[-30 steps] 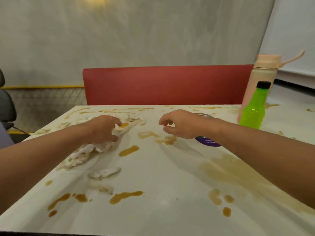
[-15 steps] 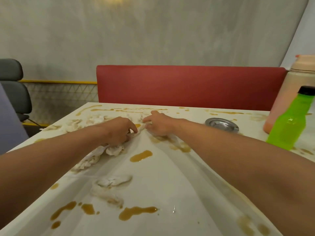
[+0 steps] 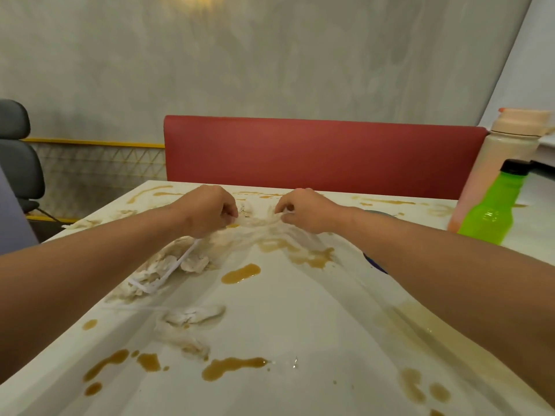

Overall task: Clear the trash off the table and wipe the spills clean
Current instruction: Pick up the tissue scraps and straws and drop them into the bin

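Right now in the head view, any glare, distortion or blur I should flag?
Head view: warm light hotspot on the wall at top centre; small specular glints on the wet table; wide-angle stretch bends the forearms and tilts the green bottle at the right edge; soft overall, both hands still readable.

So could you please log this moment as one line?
left hand: pinching tissue | right hand: pinching tissue | spills: unwiped

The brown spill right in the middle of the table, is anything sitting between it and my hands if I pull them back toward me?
Nothing visible does. The brown spill lies on bare table just nearer you than the left hand and right hand, which both pinch the soggy tissue. More tissue clumps lie off to its left.
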Demonstrator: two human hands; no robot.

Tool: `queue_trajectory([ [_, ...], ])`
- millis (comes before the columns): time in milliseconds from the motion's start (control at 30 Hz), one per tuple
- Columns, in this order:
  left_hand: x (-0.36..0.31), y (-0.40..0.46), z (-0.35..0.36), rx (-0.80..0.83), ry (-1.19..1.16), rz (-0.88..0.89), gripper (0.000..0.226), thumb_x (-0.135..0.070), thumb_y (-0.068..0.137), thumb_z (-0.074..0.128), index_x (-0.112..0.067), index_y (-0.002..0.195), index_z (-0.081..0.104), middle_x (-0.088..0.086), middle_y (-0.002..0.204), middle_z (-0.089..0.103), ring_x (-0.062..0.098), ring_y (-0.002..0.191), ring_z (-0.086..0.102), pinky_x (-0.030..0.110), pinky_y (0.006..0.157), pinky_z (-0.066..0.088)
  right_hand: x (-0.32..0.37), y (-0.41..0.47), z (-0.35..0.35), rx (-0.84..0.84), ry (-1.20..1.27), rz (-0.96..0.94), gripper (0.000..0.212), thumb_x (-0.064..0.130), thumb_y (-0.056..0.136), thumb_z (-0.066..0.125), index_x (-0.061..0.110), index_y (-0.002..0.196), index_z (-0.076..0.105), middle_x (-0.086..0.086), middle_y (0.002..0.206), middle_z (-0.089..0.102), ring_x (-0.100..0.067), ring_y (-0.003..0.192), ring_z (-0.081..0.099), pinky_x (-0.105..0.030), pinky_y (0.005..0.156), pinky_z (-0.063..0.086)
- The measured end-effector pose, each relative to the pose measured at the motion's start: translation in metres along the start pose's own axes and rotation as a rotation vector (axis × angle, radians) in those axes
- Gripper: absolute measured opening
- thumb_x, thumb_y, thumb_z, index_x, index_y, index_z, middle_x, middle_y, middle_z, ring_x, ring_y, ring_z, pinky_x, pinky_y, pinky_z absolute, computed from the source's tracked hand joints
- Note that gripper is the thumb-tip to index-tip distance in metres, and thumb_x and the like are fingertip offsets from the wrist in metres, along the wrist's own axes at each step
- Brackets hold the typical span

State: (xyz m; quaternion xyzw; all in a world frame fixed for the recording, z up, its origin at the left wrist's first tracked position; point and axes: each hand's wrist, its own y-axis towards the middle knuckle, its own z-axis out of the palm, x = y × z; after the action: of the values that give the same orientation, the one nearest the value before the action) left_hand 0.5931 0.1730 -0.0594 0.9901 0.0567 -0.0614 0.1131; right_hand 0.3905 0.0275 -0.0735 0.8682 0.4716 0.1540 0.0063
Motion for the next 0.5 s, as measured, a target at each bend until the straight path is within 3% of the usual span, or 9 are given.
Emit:
queue_trajectory([
  [133,-0.014,0.002,-0.015,-0.088,-0.069,0.015,0.008,-0.019,0.095,0.069,-0.021,0.097,0.077,-0.011,0.088,0.071,0.009,0.085,0.065,0.03,0.079,0.054,-0.006,-0.019,-0.025,-0.055,0.032,0.038,0.034,0.025,0.098,0.064,0.022,0.132,0.061,0.005,0.108,0.063,-0.018,0.1,0.057,-0.028,0.08,0.04],
  [200,-0.022,0.003,-0.023,-0.134,-0.12,0.018,0.005,-0.022,0.095,0.071,-0.022,0.095,0.076,-0.012,0.083,0.071,0.007,0.081,0.066,0.03,0.079,0.056,-0.008,-0.029,-0.037,-0.074,0.032,0.052,0.037,0.024,0.097,0.066,0.019,0.134,0.061,0.002,0.11,0.067,-0.02,0.104,0.061,-0.034,0.085,0.048],
  [300,-0.037,0.006,-0.033,-0.199,-0.189,0.028,0.005,-0.022,0.094,0.072,-0.02,0.094,0.076,-0.012,0.079,0.071,0.004,0.078,0.065,0.02,0.07,0.049,-0.011,-0.05,-0.056,-0.123,0.046,0.068,0.031,0.022,0.096,0.068,0.02,0.127,0.068,0.0,0.107,0.072,-0.02,0.101,0.066,-0.038,0.089,0.054],
  [400,-0.058,0.009,-0.044,-0.251,-0.261,0.036,0.004,-0.021,0.093,0.074,-0.02,0.091,0.077,-0.01,0.077,0.071,0.003,0.069,0.062,0.015,0.061,0.042,-0.015,-0.076,-0.074,-0.181,0.026,0.075,0.015,0.024,0.098,0.065,0.025,0.106,0.078,0.002,0.088,0.073,-0.019,0.077,0.064,-0.034,0.07,0.051],
  [500,-0.08,0.012,-0.055,-0.262,-0.36,0.047,0.006,-0.019,0.092,0.074,-0.02,0.087,0.076,-0.005,0.073,0.073,0.012,0.066,0.067,0.027,0.063,0.053,-0.016,-0.101,-0.091,-0.236,0.06,0.093,0.012,0.029,0.098,0.066,0.029,0.098,0.078,0.004,0.082,0.072,-0.024,0.07,0.06,-0.036,0.062,0.048],
])
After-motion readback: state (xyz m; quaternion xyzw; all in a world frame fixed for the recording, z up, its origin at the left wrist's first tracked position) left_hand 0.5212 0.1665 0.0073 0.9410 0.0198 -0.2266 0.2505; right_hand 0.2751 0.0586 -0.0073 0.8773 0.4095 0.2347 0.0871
